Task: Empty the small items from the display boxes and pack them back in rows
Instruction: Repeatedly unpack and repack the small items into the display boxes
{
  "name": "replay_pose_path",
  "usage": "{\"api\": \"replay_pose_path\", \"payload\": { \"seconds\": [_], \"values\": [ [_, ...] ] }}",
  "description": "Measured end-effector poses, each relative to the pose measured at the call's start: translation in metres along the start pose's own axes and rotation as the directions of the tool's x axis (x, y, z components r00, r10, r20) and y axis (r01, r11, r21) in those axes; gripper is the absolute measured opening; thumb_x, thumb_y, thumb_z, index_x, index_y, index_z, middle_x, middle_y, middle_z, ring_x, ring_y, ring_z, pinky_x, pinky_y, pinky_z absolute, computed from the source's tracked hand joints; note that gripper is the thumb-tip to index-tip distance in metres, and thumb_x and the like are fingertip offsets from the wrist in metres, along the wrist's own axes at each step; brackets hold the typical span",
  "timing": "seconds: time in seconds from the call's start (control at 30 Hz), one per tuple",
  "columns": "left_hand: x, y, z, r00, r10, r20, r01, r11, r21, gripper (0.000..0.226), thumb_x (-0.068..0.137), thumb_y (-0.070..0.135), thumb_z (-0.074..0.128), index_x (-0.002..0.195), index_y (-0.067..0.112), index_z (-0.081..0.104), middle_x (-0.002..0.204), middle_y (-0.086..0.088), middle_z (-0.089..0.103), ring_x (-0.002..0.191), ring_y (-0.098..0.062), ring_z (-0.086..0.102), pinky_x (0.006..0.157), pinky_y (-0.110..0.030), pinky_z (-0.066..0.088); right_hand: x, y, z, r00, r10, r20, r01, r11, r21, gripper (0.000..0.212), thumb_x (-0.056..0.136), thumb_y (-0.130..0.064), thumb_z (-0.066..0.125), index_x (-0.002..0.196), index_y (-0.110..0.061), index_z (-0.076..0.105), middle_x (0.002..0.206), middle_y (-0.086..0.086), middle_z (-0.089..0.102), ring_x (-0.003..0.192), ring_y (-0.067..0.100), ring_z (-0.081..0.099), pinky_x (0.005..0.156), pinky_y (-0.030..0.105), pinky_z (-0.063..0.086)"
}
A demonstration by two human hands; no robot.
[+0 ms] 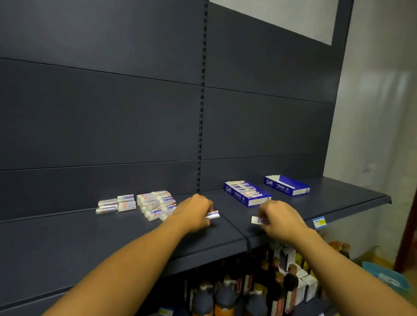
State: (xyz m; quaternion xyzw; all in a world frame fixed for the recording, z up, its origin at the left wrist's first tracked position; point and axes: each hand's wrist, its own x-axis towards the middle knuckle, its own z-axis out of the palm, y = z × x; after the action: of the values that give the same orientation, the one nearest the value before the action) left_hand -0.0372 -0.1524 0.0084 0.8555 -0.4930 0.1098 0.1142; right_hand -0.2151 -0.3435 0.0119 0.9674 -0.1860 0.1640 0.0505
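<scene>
Left hand: fingers curled round one small white item, over the dark shelf.
Right hand: it pinches another small item, just in front of the near box.
Loose items: a pile on the shelf, left of the left hand — a smaller group lies further left.
Near display box: blue, holds packed items.
Far display box: blue, behind and to the right.
Lower shelf: dark bottles.

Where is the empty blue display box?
In the head view, the empty blue cardboard display box sits far right on the dark shelf, just beyond the part-filled blue box.
</scene>
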Motion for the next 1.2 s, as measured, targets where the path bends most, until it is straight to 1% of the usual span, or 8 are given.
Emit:
{"api": "replay_pose_path", "payload": {
  "seconds": [0.2, 0.3, 0.43, 0.63, 0.83, 1.0, 1.1, 1.2],
  "values": [
    [0.014, 0.057, 0.010, 1.000, -0.007, -0.015, 0.007, 0.999, -0.039, 0.020, 0.084, 0.018, 0.065, 0.104, 0.019, 0.067, 0.106, -0.006, 0.063, 0.090, -0.027, 0.061, 0.074, -0.037, 0.052, -0.022, 0.054, -0.010, 1.000, 0.010, 0.021, -0.010, 1.000, -0.001, 0.010, 0.085, -0.024, 0.068, 0.093, -0.021, 0.063, 0.103, 0.001, 0.062, 0.093, 0.021, 0.060, 0.081, 0.035, 0.055],
    [0.023, 0.076, 0.014, 1.000, 0.011, 0.001, -0.011, 1.000, -0.029, 0.028, 0.085, 0.017, 0.065, 0.113, 0.018, 0.065, 0.111, -0.005, 0.062, 0.095, -0.026, 0.061, 0.081, -0.040, 0.055, -0.026, 0.074, -0.012, 1.000, 0.004, 0.015, -0.004, 1.000, 0.001, 0.011, 0.084, -0.024, 0.069, 0.094, -0.022, 0.063, 0.102, 0.001, 0.061, 0.093, 0.020, 0.059, 0.080, 0.034, 0.054],
    [0.041, 0.088, 0.018, 1.000, 0.007, -0.012, -0.007, 1.000, -0.029, 0.023, 0.085, 0.018, 0.066, 0.108, 0.019, 0.065, 0.109, -0.004, 0.062, 0.093, -0.022, 0.058, 0.078, -0.035, 0.052, -0.021, 0.095, -0.011, 1.000, -0.017, -0.006, 0.017, 1.000, 0.004, 0.013, 0.086, -0.023, 0.069, 0.097, -0.022, 0.063, 0.104, 0.000, 0.061, 0.092, 0.019, 0.058, 0.080, 0.031, 0.053],
    [0.075, 0.088, 0.027, 0.999, -0.024, -0.022, 0.023, 1.000, -0.005, 0.019, 0.084, 0.018, 0.065, 0.102, 0.017, 0.068, 0.105, -0.004, 0.062, 0.089, -0.022, 0.061, 0.078, -0.038, 0.056, 0.006, 0.117, -0.002, 0.998, -0.039, -0.041, 0.039, 0.999, 0.002, 0.014, 0.088, -0.020, 0.066, 0.101, -0.019, 0.065, 0.108, 0.002, 0.062, 0.095, 0.022, 0.059, 0.082, 0.036, 0.055],
    [0.123, 0.079, 0.044, 0.999, -0.013, -0.051, 0.014, 1.000, 0.012, 0.022, 0.088, 0.025, 0.066, 0.109, 0.017, 0.067, 0.111, -0.003, 0.063, 0.091, -0.019, 0.061, 0.078, -0.037, 0.058, 0.058, 0.135, 0.019, 0.994, -0.104, -0.040, 0.104, 0.994, -0.013, 0.019, 0.090, -0.020, 0.066, 0.109, -0.018, 0.065, 0.115, 0.002, 0.062, 0.103, 0.023, 0.058, 0.083, 0.032, 0.050],
    [0.171, 0.071, 0.054, 0.996, -0.032, -0.077, 0.029, 0.998, -0.050, 0.023, 0.090, 0.027, 0.068, 0.109, 0.016, 0.065, 0.113, -0.003, 0.064, 0.085, -0.012, 0.057, 0.066, -0.025, 0.049, 0.111, 0.151, 0.031, 0.988, -0.148, -0.042, 0.149, 0.989, 0.022, 0.018, 0.090, -0.021, 0.067, 0.107, -0.021, 0.063, 0.114, 0.000, 0.061, 0.102, 0.021, 0.058, 0.080, 0.031, 0.049],
    [0.195, 0.066, 0.056, 0.994, -0.049, -0.095, 0.042, 0.996, -0.079, 0.030, 0.091, 0.030, 0.069, 0.116, 0.015, 0.063, 0.119, -0.004, 0.062, 0.097, -0.014, 0.059, 0.076, -0.030, 0.056, 0.138, 0.163, 0.040, 0.984, -0.165, -0.068, 0.169, 0.984, 0.054, 0.017, 0.089, -0.021, 0.067, 0.106, -0.021, 0.063, 0.111, -0.001, 0.061, 0.101, 0.019, 0.059, 0.078, 0.028, 0.048],
    [0.211, 0.063, 0.064, 0.991, -0.077, -0.109, 0.068, 0.994, -0.083, 0.033, 0.091, 0.031, 0.071, 0.119, 0.015, 0.063, 0.121, -0.004, 0.061, 0.097, -0.013, 0.057, 0.078, -0.028, 0.055, 0.157, 0.174, 0.053, 0.982, -0.177, -0.070, 0.183, 0.978, 0.099, 0.019, 0.089, -0.024, 0.068, 0.107, -0.022, 0.064, 0.111, -0.003, 0.061, 0.097, 0.015, 0.057, 0.079, 0.027, 0.050]
  ]
}}
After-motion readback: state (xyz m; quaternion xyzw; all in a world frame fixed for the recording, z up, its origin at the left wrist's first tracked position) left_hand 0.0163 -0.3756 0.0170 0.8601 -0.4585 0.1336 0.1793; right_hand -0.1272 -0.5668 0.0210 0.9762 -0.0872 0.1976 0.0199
